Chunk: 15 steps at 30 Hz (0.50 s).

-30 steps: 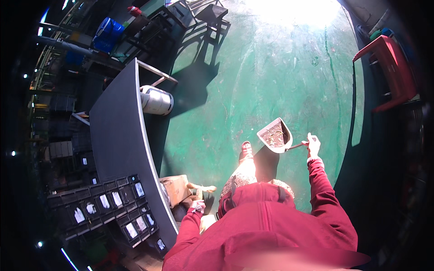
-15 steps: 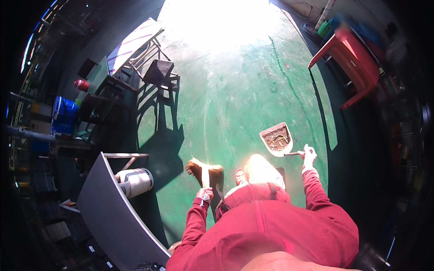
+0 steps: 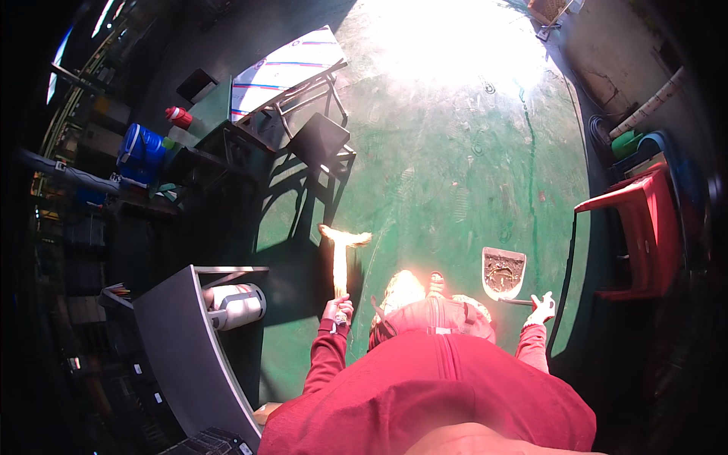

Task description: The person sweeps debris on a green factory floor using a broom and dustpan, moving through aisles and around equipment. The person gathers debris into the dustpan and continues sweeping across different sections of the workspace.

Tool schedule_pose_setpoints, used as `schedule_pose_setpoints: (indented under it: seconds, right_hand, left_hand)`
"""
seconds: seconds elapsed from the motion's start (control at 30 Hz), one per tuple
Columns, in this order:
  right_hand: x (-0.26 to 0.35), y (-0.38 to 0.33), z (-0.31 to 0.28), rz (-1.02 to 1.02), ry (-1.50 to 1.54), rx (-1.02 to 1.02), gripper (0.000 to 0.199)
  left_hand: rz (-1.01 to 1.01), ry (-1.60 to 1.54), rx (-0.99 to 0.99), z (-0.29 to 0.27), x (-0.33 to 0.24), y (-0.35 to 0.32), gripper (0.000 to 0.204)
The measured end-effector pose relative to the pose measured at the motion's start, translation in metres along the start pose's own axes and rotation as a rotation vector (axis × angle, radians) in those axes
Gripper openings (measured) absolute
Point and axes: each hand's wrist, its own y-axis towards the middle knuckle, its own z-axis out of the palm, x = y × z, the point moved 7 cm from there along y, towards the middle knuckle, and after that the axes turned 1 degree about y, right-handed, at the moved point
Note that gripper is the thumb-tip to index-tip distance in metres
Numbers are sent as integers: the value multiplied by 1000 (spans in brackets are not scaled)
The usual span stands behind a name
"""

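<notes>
Since the earlier frame, the broom (image 3: pixel 340 265) has been swung farther forward, and the dustpan (image 3: pixel 498 296) has been moved farther right of the legs (image 3: pixel 403 287). The green floor (image 3: pixel 425 197) is flanked by a grey table (image 3: pixel 182 341) at left and a red plastic chair (image 3: pixel 644 216) at right; a metal cylinder (image 3: pixel 241 305) is seen beside the table. The broom's handle is gripped in the left hand (image 3: pixel 338 309). The dustpan is held ahead by its handle's end in the right hand (image 3: pixel 543 307); whether it touches the floor cannot be told. Dark debris (image 3: pixel 502 270) is contained in it and could be spilled if the pan were tipped by a twisting wrist or bumped by the broom.
</notes>
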Motion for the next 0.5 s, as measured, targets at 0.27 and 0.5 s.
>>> schedule_pose_setpoints:
  seconds: [0.27,0.5]
  right_hand:
    - [47,56,170,22,112,-71,32]
    - [116,78,327,23,266,-108,29]
  left_hand:
    - [504,-39,-213,82,-110,77,16]
    - [558,2920,-241,289,-170,181,19]
